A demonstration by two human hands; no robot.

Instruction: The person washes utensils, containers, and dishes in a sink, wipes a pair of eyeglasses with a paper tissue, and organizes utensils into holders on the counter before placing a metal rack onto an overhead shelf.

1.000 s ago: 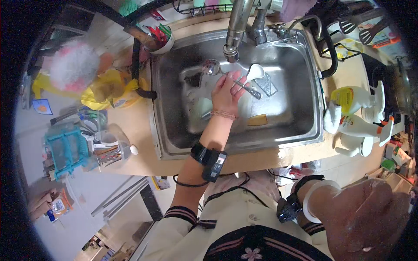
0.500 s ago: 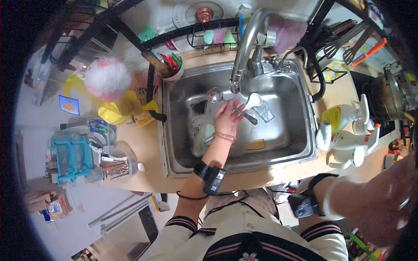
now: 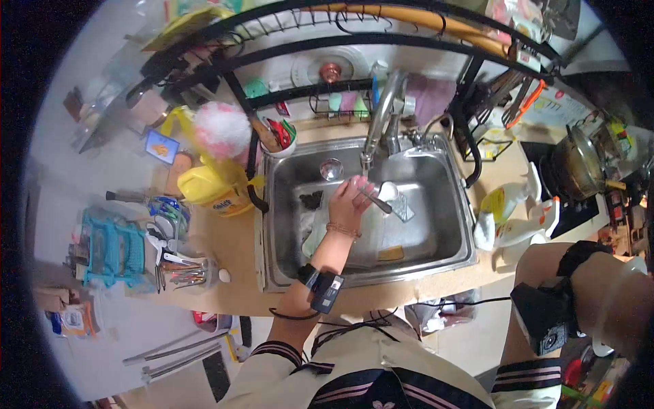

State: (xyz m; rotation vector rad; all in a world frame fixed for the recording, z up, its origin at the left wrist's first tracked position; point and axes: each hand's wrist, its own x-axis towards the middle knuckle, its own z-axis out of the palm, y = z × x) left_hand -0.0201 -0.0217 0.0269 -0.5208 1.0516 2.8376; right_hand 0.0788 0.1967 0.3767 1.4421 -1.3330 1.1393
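R. hand (image 3: 633, 327), cut off & dark at the pic's right edge past a white bangle; can't tell if its fingers are open or closed, or if it holds anything. A black box-shaped device (image 3: 543, 319) is strapped to that arm. L. hand (image 3: 349, 203), w/ beaded bracelet, is over the stainless-steel rectangular sink (image 3: 436, 225), fingers curled round the handle of a silver metal ladle w/ round bowl (image 3: 332, 170). Bowl points to the sink's back L., handle end to the R. A white rounded spoon (image 3: 388, 191) is just beside the fingers, behind the handle; can't tell if gripped. In the sink: a tan flat rectangular piece (image 3: 390, 253) & a clear ribbed rectangular item (image 3: 402, 208), R. of the hand. Flanking on the counter: a yellow plastic jug (image 3: 214, 187), L.; white spray bottles (image 3: 521, 228), R. Beyond the hand, a curved chrome faucet (image 3: 380, 123) w/ spout near the fingers; farther back, a purple cloth (image 3: 429, 99) & black wire rack (image 3: 340, 105).
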